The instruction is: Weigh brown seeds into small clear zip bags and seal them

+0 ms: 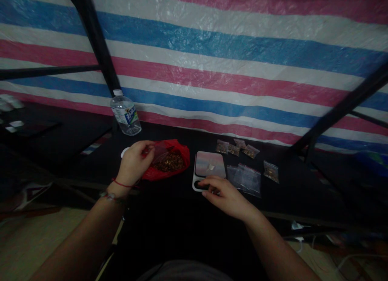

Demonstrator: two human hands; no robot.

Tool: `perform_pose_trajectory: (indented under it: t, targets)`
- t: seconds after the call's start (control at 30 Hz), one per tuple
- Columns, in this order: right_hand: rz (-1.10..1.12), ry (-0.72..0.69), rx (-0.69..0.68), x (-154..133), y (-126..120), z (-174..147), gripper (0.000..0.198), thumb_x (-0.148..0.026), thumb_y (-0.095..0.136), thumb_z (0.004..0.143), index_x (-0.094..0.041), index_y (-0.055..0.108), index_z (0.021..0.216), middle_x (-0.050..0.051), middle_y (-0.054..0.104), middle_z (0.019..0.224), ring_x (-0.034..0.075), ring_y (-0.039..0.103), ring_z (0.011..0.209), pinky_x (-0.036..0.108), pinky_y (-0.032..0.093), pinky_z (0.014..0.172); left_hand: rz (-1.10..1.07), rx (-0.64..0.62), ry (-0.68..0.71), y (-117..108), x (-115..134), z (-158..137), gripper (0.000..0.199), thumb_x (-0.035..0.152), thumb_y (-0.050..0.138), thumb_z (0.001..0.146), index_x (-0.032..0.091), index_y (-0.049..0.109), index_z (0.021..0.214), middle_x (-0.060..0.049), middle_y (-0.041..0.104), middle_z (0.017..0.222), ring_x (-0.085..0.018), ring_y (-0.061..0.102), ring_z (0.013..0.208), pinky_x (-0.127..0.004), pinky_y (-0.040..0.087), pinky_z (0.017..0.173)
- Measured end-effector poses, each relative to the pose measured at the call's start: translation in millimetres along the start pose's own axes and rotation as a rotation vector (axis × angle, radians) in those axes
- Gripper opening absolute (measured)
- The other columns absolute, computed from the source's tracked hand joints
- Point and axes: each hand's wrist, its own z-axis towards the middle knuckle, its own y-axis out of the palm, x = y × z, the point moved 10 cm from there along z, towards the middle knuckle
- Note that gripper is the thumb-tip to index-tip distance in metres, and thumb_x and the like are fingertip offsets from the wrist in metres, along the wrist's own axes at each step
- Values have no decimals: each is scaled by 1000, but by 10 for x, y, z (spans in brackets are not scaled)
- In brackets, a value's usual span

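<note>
My left hand (136, 158) pinches a small clear plastic bag (161, 150) over the left side of an open red bag (185, 156). Loose brown-gold bits (171, 163) fill the red bag; I cannot tell what they are. At the front of a small digital scale (209, 159), my right hand (222, 194) reaches over the control panel with its index finger stretched out. Whether the fingertip touches the panel is unclear. A pale patch shows on the weighing plate, perhaps a reflection. Flat clear zip bags (250, 180) lie right of the scale.
Several small filled zip bags (233, 149) lie behind and right of the scale, with another filled bag (271, 171) farther right. A clear bottle (125, 115) stands at the back left of the black table (178, 196). Striped plastic sheeting (212, 71) hangs behind dark frame posts.
</note>
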Motion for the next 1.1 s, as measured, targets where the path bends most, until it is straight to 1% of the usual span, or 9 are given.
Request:
perform_pose_trajectory:
  t: [0.17, 0.27, 0.4, 0.47, 0.53, 0.63, 0.73, 0.97, 1.1]
  targets:
    - [4, -2, 5, 38, 1, 10, 26, -20, 59, 84, -22, 66, 109, 4, 65, 100, 11, 56, 70, 25, 46, 65, -60, 191, 29, -276, 97, -54, 22, 35, 57, 83, 18, 68, 92, -4, 68, 87, -16, 63, 77, -27, 50, 75]
    - [30, 25, 45, 114, -12, 29, 28, -20, 60, 82, -22, 65, 110, 5, 65, 101, 12, 56, 70, 27, 47, 66, -147, 247, 21, -373, 175, -104, 18, 34, 61, 82, 19, 67, 89, -2, 68, 86, -15, 62, 75, -26, 51, 72]
    - [203, 125, 165, 319, -16, 67, 53, -26, 65, 78, -25, 52, 129, 8, 60, 120, 10, 55, 65, 27, 47, 61, -446, 248, -101, -295, 284, -224, 21, 34, 67, 78, 17, 64, 90, -2, 67, 83, -13, 63, 70, -24, 52, 66]
    - [333, 152, 202, 396, 25, 90, 63, -30, 69, 74, -27, 47, 133, 9, 57, 125, 9, 55, 62, 25, 46, 57, -644, 169, -158, -114, 403, -311, 22, 34, 68, 76, 16, 62, 89, -1, 67, 80, -12, 62, 65, -23, 52, 60]
    - [447, 155, 230, 429, 54, 109, 61, -35, 72, 71, -25, 51, 128, 8, 62, 116, 9, 55, 60, 24, 44, 55, -802, 30, -190, 128, 569, -412, 22, 33, 69, 75, 16, 60, 88, -2, 66, 79, -12, 62, 63, -23, 52, 59]
    - [513, 158, 249, 431, 27, 114, 34, -41, 72, 72, -19, 65, 96, 3, 67, 85, 12, 55, 61, 25, 44, 57, -952, -149, -217, 434, 761, -559, 22, 30, 69, 75, 17, 59, 89, -1, 66, 79, -12, 63, 67, -24, 53, 62]
    - [472, 164, 263, 419, -105, 91, 26, -43, 69, 74, -17, 65, 76, 0, 61, 67, 12, 52, 58, 25, 42, 56, -1002, -279, -237, 646, 829, -637, 22, 29, 72, 73, 17, 59, 86, -1, 66, 78, -13, 63, 71, -25, 53, 65]
    - [263, 108, 385, 434, -612, -5, 22, -40, 64, 78, -18, 65, 78, 0, 60, 68, 14, 53, 63, 26, 42, 61, -1049, -533, -291, 966, 895, -763, 31, 26, 71, 72, 17, 56, 97, 2, 61, 71, -10, 59, 61, -23, 49, 59]
    - [98, 51, 583, 517, -1164, -199, 21, -40, 57, 84, -20, 62, 84, 1, 61, 74, 15, 55, 68, 26, 44, 66, -1032, -651, -276, 1069, 980, -874, 31, 24, 68, 73, 16, 56, 101, 3, 60, 72, -9, 56, 60, -23, 46, 58]
